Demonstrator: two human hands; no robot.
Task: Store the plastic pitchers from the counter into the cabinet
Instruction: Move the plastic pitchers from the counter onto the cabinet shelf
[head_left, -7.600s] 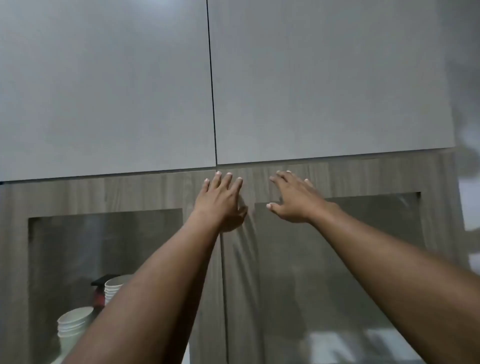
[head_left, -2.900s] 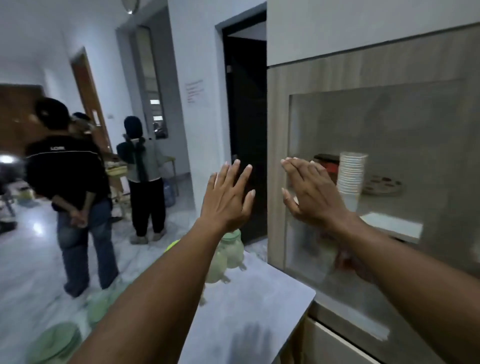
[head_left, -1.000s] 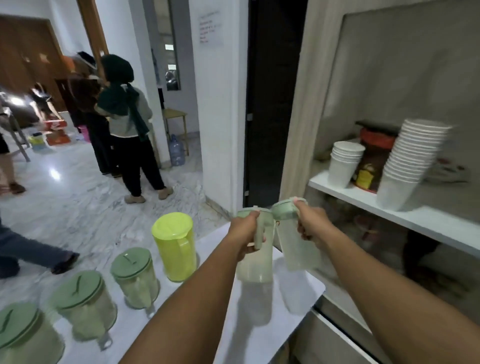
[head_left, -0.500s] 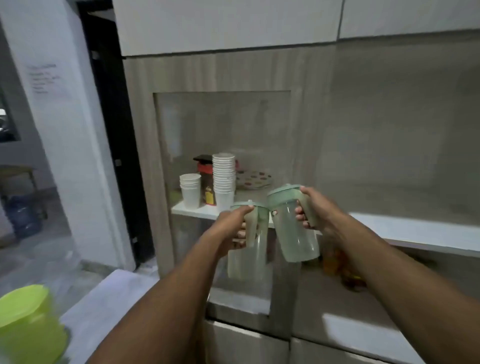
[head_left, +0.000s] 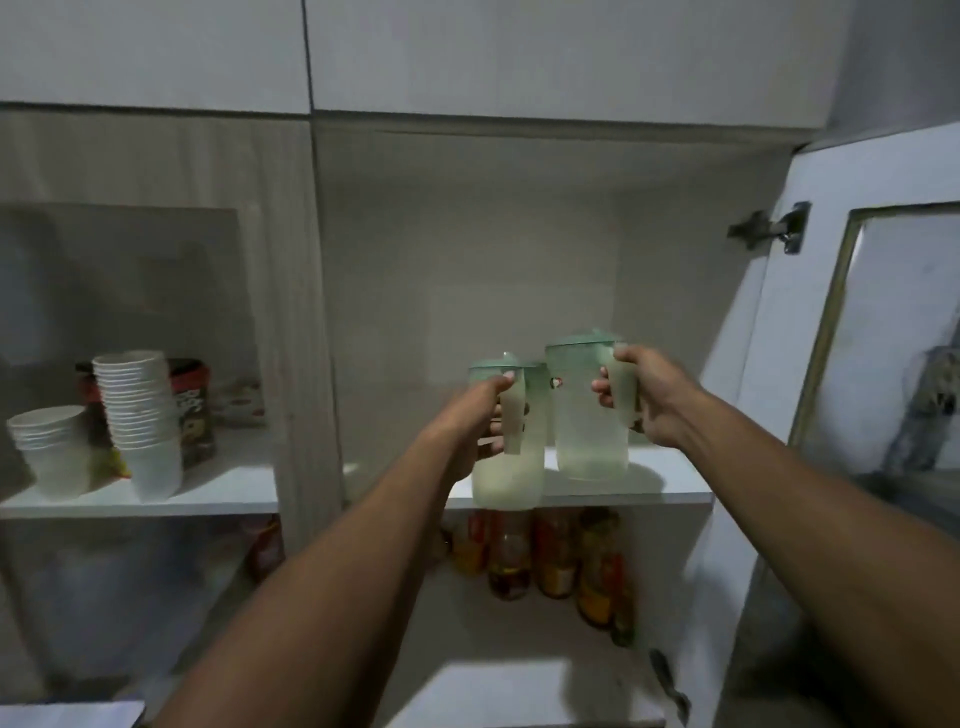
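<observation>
Taking the white middle shelf (head_left: 670, 480) of the open cabinet as the landmark: well to its left, behind the closed glass-paned door, two stacks of white paper cups (head_left: 140, 421) are standing on the neighbouring shelf with a dark printed tin (head_left: 195, 410) just behind them.

Nearer, the left hand (head_left: 480, 423) is wrapping around the handle of a translucent pitcher with a pale green lid (head_left: 506, 457), holding it upright in front of the shelf's front edge; its base is hanging level with or just below that edge, so it does not look set down yet. Just right of it, nearly touching, the right hand (head_left: 647, 397) is gripping the handle of a second green-lidded pitcher (head_left: 589, 405), which is sitting higher and further in, its base on or barely above the shelf; which one I cannot tell. Below the shelf, bottles of sauces or oils (head_left: 553, 553) are crowding the lower level. To the shelf's right, the glass-paned door (head_left: 883, 338) is standing open.

The step in hand appears to be placing this pair. Next, the left pitcher probably needs lifting over the shelf lip and pushing back beside its twin, then both hands need releasing, leaving room for more pitchers.
</observation>
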